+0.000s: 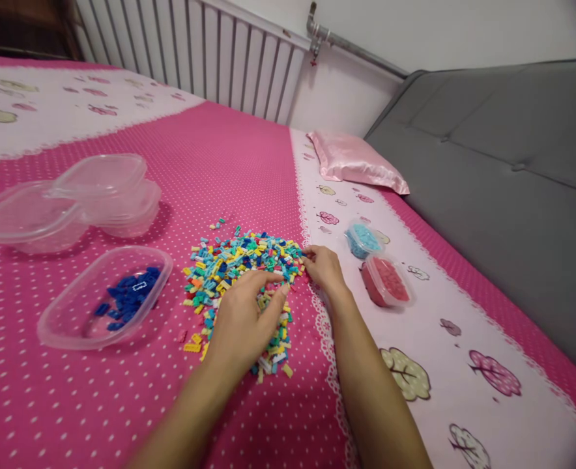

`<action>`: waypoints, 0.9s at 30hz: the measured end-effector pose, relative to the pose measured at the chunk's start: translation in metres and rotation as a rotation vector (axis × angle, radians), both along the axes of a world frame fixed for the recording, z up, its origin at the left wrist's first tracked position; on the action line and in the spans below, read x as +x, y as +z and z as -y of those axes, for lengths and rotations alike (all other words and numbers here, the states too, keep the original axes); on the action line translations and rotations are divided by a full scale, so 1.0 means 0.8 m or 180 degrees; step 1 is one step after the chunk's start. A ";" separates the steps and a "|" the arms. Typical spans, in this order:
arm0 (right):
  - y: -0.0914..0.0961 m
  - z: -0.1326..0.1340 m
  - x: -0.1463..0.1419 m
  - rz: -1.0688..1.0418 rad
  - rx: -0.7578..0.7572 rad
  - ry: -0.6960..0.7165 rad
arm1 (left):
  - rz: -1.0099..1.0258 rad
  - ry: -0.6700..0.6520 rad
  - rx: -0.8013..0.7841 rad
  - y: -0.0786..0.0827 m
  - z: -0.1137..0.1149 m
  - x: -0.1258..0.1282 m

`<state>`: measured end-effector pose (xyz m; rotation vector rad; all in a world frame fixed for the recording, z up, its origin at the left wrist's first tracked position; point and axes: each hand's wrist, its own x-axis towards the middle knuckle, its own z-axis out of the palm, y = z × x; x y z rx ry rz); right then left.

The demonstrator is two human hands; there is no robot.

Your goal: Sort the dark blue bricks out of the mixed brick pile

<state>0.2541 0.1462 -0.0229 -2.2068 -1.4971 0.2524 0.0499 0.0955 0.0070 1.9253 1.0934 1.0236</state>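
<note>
left hand, right hand, one brick pile

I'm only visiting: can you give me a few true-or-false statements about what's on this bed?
1. The left hand and the right hand both touch the pile of coloured bricks. True.
2. The big tub left of the pile holds red bricks. False: they are dark blue.
3. Right of the pile stand a light-blue-filled tub and a red-filled tub. True.
4. The pink pillow lies on the pile. False: it lies far behind it.
</note>
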 end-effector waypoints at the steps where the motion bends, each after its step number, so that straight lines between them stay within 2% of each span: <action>1: 0.000 0.000 0.000 -0.0015 -0.0002 -0.0009 | 0.0197 0.0050 -0.0214 0.000 0.000 0.000; 6: 0.001 0.002 0.001 -0.0202 0.0084 -0.0176 | 0.1478 0.0287 -0.1574 0.005 -0.003 0.003; 11: 0.005 0.003 -0.002 -0.0355 0.0222 -0.0282 | 0.2553 0.0449 -0.2433 0.013 -0.007 0.000; 19: 0.017 0.006 -0.007 -0.0877 0.0874 -0.0183 | 0.3746 0.0508 -0.3382 0.033 -0.012 -0.005; 23: 0.032 0.010 -0.023 -0.1404 0.1265 0.0261 | 0.4169 0.0361 -0.3668 0.030 -0.013 -0.008; 27: 0.057 0.024 -0.047 -0.1890 0.1341 0.0774 | 0.4362 0.0269 -0.3776 0.027 -0.012 -0.011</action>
